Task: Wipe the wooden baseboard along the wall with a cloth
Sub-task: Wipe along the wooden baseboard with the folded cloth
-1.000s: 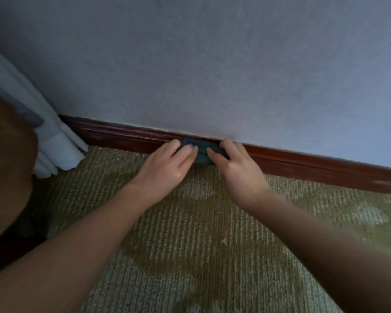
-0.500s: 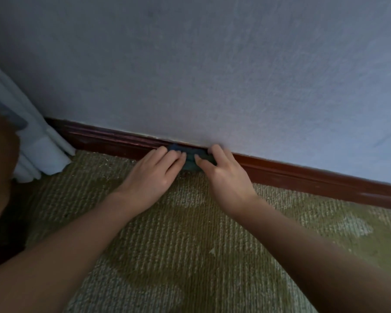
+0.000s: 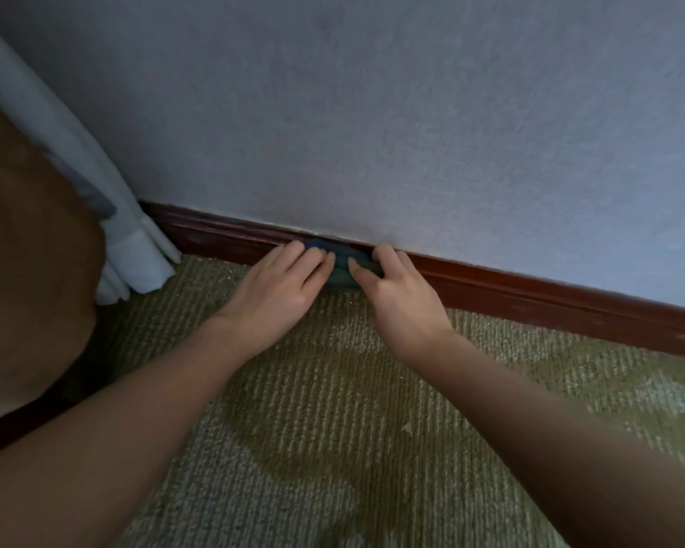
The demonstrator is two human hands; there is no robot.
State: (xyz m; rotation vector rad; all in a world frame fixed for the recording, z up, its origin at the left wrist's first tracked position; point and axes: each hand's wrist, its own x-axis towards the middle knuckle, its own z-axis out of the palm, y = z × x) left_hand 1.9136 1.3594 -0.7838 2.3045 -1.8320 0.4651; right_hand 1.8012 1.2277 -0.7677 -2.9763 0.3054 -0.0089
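Pressing a dark blue cloth (image 3: 341,267) against the reddish-brown wooden baseboard (image 3: 530,291), we have both hands at the foot of the wall (image 3: 412,132), side by side and almost touching. The cloth is bunched into a small wad between them and sits on the face of the board, its lower edge just above the carpet (image 3: 333,409). Our left hand (image 3: 277,286) lies on the cloth's left end with its fingers fairly straight and close together, the tips flat on the fabric. Our right hand (image 3: 401,296) grips the right end: the thumb is tucked against the front of the wad and the fingers curl over its top, where the board meets the wall. Only the middle strip of cloth shows between the two hands; the rest is hidden beneath them. Both forearms reach in from the lower corners, bare. Well to the left, a pale curtain (image 3: 135,247) hangs down to the carpet and covers that end of the baseboard, beside a brown surface (image 3: 24,251) we cannot identify.
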